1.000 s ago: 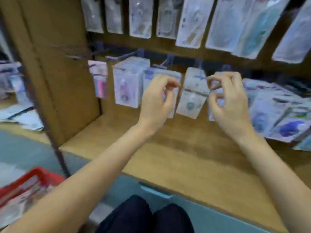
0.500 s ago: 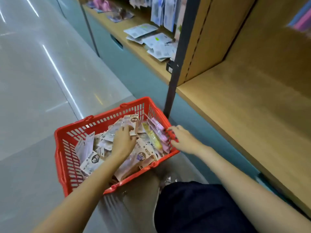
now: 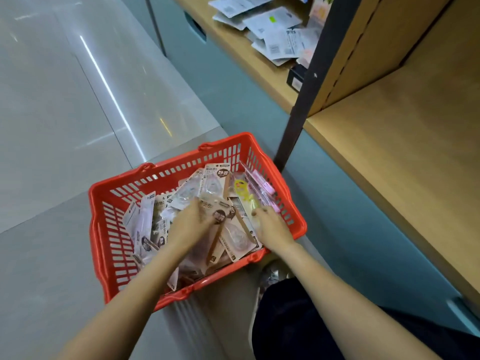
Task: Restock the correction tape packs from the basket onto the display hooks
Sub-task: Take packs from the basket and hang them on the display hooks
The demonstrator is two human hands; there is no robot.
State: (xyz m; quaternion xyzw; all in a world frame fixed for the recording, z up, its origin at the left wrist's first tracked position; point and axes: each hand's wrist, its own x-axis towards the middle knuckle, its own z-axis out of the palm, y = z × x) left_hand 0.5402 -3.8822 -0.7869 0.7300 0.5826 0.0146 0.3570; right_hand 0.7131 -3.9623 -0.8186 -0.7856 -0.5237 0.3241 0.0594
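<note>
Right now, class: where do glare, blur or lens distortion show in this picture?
Head view: bright glare streak on the glossy floor; straight shelf post leans, wide-angle distortion; basket packs sharp enough to read, both hands slightly soft.

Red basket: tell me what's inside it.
The red basket holds a loose pile of correction tape packs. The left hand and right hand cover some; lower layers are hidden.

Bright, even store light from overhead.
A long white glare streak runs across the glossy floor; shadows stay soft under the basket; hands slightly motion-blurred; wide-angle bending tilts the shelf edges.
</note>
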